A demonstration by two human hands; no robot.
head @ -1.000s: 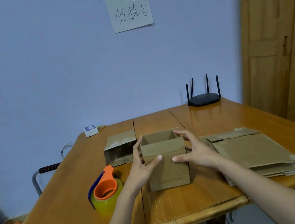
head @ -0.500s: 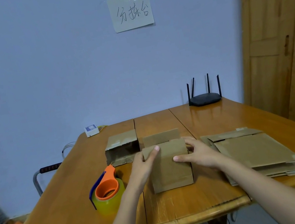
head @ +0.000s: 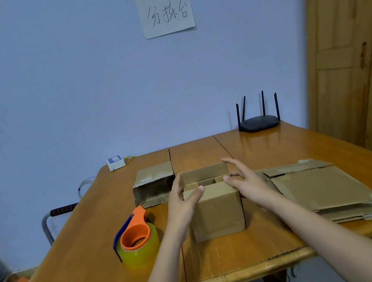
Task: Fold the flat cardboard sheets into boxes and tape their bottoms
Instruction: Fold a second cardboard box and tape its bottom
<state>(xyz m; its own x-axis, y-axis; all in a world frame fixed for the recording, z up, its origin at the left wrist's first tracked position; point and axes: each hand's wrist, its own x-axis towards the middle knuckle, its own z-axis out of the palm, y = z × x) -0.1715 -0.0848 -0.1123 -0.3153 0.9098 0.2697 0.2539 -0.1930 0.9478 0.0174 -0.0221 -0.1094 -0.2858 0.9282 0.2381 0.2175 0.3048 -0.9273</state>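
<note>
I see two bare forearms rising from the bottom edge, meeting at frame centre. Glossy orange-brown wooden table (head: 78, 271), plank seams visible, near edge chipped and rough just below centre. Tape dispenser (head: 135, 240) sits lower left of centre: orange plastic core, blue blade arm, translucent yellowish roll, round shape. Just right of it stands the box (head: 216, 212), dead centre of the frame, on the table. Plain brown corrugated cardboard, matte, roughly cube-shaped, creased near the bottom of its front face. Its near top flap is folded flat, the far flap stands upright, and between them a gap shows the smaller inner flaps. Left hand (head: 183, 203) rests against the box's left side, thumb tip touching the near flap's edge, fingers straight along the wall, nothing grasped. Right hand (head: 246, 180) hovers at the upper right corner, fingers spread and relaxed, thumb tip about at the flap edge; I cannot tell whether it touches. Right of centre lies a stack of flat sheets (head: 323, 191), same brown cardboard, edges layered. Behind the box, left, a second box (head: 154, 185) lies on its side, ragged edge. Further back: small white device (head: 115, 162), black router (head: 259, 123) with four antennas. Pale blue wall, paper note (head: 165, 12) taped upper centre. Wooden wardrobe (head: 357, 48) at right.
</note>
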